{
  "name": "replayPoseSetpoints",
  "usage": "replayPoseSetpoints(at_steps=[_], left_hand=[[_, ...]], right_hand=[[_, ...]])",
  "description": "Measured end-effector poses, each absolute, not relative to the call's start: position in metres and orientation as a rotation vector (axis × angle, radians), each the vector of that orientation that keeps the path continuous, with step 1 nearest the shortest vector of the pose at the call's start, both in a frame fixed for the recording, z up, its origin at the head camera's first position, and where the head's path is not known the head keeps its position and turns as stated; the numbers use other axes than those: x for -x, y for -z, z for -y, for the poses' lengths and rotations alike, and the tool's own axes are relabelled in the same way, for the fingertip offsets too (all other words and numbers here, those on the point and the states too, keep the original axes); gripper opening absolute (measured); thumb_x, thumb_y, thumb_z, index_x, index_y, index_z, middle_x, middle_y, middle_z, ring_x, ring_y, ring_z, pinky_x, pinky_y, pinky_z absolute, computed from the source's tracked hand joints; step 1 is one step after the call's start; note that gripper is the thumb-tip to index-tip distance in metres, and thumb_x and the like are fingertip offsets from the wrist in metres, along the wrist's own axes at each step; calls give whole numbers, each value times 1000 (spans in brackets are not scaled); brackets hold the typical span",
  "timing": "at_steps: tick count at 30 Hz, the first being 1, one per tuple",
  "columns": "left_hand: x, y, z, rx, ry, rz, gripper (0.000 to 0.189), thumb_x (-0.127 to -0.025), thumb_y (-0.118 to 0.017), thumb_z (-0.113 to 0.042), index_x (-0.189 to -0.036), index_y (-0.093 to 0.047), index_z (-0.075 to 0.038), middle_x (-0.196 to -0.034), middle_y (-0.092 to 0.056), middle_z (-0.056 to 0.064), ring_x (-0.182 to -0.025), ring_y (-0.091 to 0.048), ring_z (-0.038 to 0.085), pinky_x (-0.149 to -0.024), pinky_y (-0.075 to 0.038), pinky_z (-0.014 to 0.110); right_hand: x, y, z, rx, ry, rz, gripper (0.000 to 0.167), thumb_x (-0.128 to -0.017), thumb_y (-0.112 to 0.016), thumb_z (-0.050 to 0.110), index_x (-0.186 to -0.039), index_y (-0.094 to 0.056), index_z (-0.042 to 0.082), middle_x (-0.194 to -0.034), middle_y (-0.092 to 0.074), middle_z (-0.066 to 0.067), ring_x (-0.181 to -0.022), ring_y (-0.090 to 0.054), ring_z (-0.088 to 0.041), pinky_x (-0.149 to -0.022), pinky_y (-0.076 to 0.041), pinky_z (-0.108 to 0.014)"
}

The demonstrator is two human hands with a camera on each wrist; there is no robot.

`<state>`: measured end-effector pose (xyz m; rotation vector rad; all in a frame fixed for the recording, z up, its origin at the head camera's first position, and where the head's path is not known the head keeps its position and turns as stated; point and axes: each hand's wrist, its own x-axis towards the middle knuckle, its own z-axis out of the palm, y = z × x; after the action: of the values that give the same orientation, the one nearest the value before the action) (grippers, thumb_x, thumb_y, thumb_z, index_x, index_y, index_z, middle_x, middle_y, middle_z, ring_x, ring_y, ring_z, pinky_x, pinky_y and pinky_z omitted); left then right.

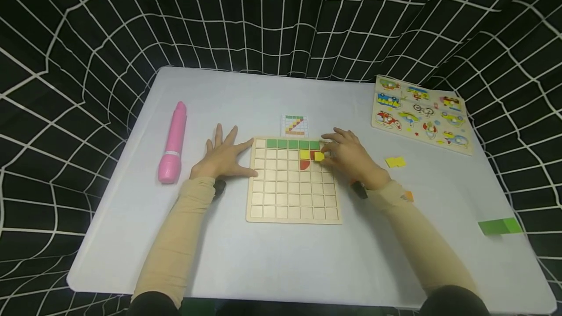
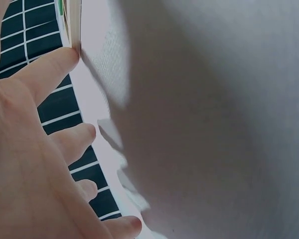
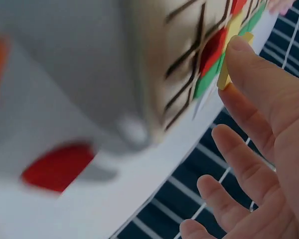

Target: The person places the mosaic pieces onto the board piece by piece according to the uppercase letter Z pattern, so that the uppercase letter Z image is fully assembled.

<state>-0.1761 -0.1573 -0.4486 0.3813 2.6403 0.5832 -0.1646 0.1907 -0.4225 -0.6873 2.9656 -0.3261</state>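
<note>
A wooden grid board (image 1: pixel 294 199) lies in the middle of the table. My left hand (image 1: pixel 224 158) has its fingers spread, with index finger and thumb against the board's left edge. Between thumb and index finger, my right hand (image 1: pixel 349 155) pinches a yellow square tile (image 3: pixel 224 72) over the board's upper right part. Several green tiles (image 1: pixel 282 144) fill most of the top row. Below them sit another yellow tile (image 1: pixel 305 154), a red piece (image 1: pixel 312 155) partly covered by the held tile, and a rounded red piece (image 1: pixel 305 165). A pattern card (image 1: pixel 294 126) lies just behind the board.
Right of the board are yellow tiles (image 1: pixel 396 162), an orange tile (image 1: pixel 408 196), a loose red piece (image 3: pixel 60 167) and green pieces (image 1: pixel 499 226). A vehicle peg puzzle (image 1: pixel 412 128) occupies the back right. On the left lies a long pink object (image 1: pixel 175 140) with one wider end.
</note>
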Motion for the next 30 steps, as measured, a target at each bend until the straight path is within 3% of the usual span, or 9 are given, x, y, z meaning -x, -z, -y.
replayPoseSetpoints(at_steps=[14, 30], left_hand=[[177, 451, 158, -382, -579, -2640, 103, -77, -80, -65, -162, -33, -31, -176, 8, 18, -155, 31, 49, -121, 3, 80], [176, 448, 157, -362, -559, -2647, 102, -76, -80, -66, -161, -35, -31, -176, 7, 18, -155, 32, 49, -122, 4, 79]], right_hand=[[167, 430, -141, 935, 308, -2868, 29, -86, -83, 32, -103, -80, 8, -147, -61, -16, -151, -39, -46, -124, -26, -70], [166, 429, -142, 876, 309, -2888, 32, -89, -80, 41, -104, -79, 13, -145, -63, -12, -149, -43, -44, -125, -23, -70]])
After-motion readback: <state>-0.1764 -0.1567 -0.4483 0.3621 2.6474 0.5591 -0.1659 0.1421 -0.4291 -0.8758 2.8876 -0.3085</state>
